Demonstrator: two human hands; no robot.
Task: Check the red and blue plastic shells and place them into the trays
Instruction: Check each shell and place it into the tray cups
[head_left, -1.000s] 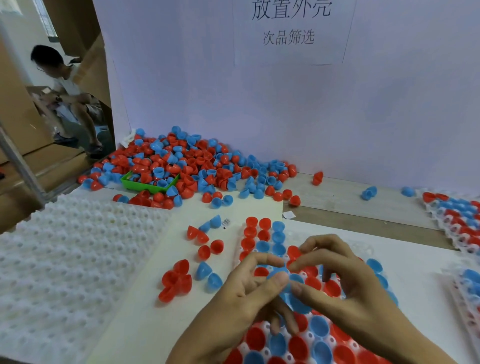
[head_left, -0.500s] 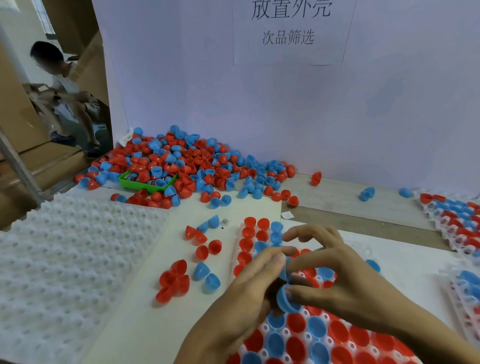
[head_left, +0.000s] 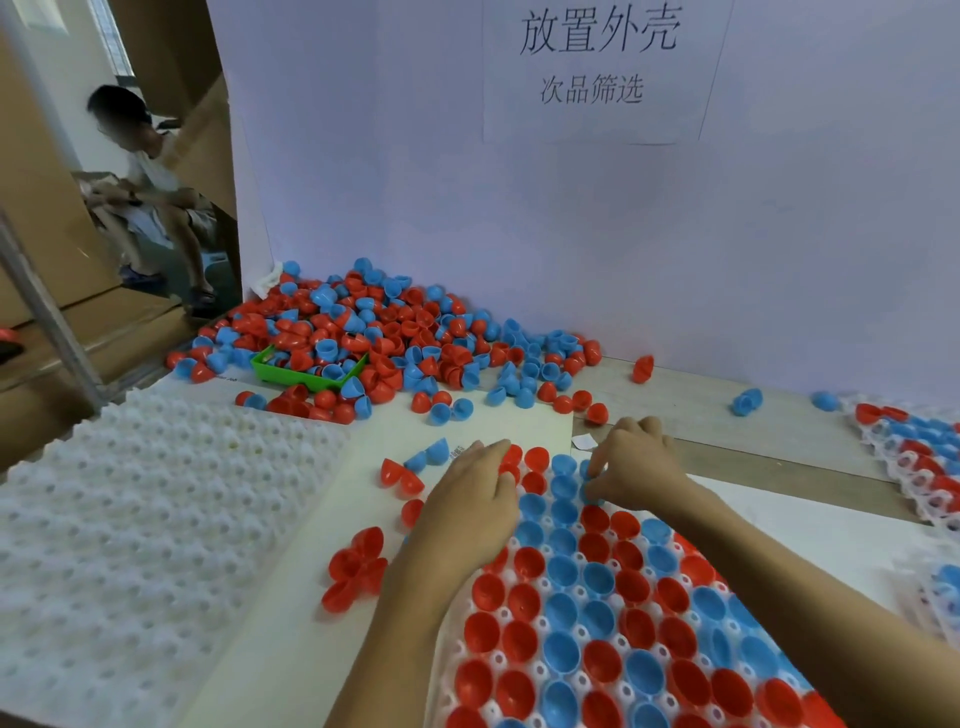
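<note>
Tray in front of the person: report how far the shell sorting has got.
Done: the near tray is mostly filled with red and blue shells sitting open side up, and another filled tray lies at the right. In hand: the right hand sets a blue shell at the tray's far end, while the left hand rests at its left edge. Left: the big pile by the wall and loose shells on the board.

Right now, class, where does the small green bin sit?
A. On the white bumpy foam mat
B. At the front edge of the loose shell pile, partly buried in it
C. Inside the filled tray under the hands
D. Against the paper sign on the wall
B: the green bin sits at the near edge of the loose pile of red and blue shells, with shells in and around it.
</note>
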